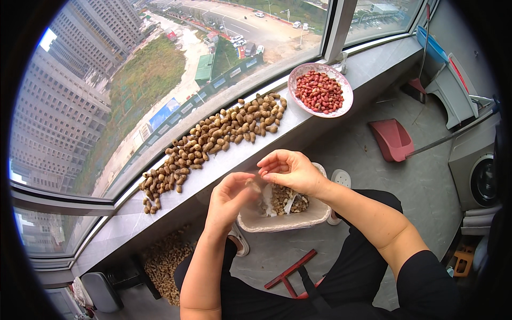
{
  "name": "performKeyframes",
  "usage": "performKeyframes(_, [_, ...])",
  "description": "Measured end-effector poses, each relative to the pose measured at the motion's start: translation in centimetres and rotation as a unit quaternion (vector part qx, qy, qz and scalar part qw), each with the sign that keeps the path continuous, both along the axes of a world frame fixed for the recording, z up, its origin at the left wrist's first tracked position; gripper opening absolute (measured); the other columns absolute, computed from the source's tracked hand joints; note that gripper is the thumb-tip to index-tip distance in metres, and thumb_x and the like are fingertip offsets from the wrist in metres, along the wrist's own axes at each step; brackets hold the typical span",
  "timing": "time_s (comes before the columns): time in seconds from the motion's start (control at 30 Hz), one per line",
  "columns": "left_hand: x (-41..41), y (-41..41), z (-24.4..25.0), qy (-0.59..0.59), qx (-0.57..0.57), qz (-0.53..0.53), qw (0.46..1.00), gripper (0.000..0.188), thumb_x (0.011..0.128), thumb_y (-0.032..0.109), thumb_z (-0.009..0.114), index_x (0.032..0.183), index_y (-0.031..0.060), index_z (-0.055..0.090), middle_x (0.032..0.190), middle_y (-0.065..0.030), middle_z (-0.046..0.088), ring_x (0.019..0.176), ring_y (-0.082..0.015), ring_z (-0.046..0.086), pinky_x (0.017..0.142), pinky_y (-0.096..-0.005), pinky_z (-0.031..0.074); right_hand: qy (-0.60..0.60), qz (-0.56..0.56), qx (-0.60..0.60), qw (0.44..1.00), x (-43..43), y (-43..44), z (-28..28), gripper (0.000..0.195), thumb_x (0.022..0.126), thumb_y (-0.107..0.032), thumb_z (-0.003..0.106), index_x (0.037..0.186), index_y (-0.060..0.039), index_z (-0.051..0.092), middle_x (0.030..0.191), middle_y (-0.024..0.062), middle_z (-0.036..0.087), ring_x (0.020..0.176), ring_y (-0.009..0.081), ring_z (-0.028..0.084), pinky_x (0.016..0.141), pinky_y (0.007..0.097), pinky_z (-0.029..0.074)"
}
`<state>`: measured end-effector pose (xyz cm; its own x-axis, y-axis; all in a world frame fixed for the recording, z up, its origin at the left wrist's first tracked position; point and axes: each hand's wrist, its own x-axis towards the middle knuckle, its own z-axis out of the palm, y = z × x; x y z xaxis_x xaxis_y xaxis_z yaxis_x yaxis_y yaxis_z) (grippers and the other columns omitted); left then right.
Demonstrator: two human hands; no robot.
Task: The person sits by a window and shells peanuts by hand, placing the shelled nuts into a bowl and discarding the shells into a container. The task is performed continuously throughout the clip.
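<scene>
My left hand [230,200] is over the near-left rim of a lined waste bin [276,227]. It pinches a blurred, tan peanut shell [253,185] between thumb and fingers. Close beside it, my right hand [296,170] hangs above the bin with its fingers bent and thumb near the fingertips; whether something small is between them is too unclear to tell. Inside the bin lie broken peanut shells [298,206] and crumpled white tissue. Unshelled peanuts [218,134] spread along the windowsill [236,154]. Red-skinned peanut kernels [319,92] fill a pink-patterned bowl [347,96] farther along it.
More peanuts [168,268] are heaped on the floor below the sill. A red dustpan [392,140], a broom [416,89] and a front-loading washing machine [482,176] stand to the right. A red-framed stool [290,270] is between my legs. Window glass borders the sill.
</scene>
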<state>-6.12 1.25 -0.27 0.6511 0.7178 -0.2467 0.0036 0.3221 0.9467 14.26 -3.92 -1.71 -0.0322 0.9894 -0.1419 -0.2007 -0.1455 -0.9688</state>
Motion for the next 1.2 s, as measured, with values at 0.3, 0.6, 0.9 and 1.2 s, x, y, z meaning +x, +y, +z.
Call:
performKeyframes(0.3, [0.2,-0.1,0.1,0.011,-0.034,0.008,0.999,0.024,0.089,0.011,0.063,0.110,0.0007,0.057,0.093,-0.0058,0.064,0.083,-0.0137,0.064,0.076,-0.0251,0.051,-0.077,0.005,0.003,0.997,0.0,-0.1,0.1,0.022,0.084,-0.004,0.068,0.104,-0.0009,0.062,0.095,0.0040,0.064,0.088,0.0086,0.061,0.081,0.0239,0.052])
performKeyframes(0.6, [0.4,-0.1,-0.2,-0.002,-0.064,0.016,0.998,0.020,0.095,0.012,0.054,0.110,0.0001,0.055,0.093,-0.0097,0.064,0.084,-0.0162,0.064,0.075,-0.0251,0.052,-0.027,0.020,-0.002,0.999,-0.4,-0.3,-0.2,0.020,0.093,-0.004,0.048,0.107,-0.0021,0.063,0.087,0.0011,0.059,0.070,0.0048,0.055,0.060,0.0204,0.049])
performKeyframes(0.9, [0.7,-0.5,0.2,-0.024,-0.021,0.013,0.999,0.022,0.094,0.011,0.055,0.112,-0.0016,0.056,0.097,-0.0111,0.064,0.087,-0.0174,0.064,0.077,-0.0260,0.052,-0.013,0.013,-0.020,1.000,-0.6,-0.4,-0.8,0.044,0.085,0.008,0.031,0.118,-0.0022,0.058,0.098,0.0076,0.062,0.084,0.0116,0.059,0.076,0.0264,0.052])
performKeyframes(1.2, [1.8,-2.0,-0.1,-0.057,0.028,0.038,0.997,0.018,0.096,0.013,0.053,0.109,0.0008,0.056,0.098,-0.0050,0.061,0.085,-0.0108,0.058,0.078,-0.0233,0.047,-0.231,0.017,0.167,0.958,-2.0,-0.9,1.4,0.032,0.088,-0.022,0.065,0.112,-0.0018,0.061,0.093,0.0095,0.054,0.081,0.0180,0.055,0.073,0.0309,0.047])
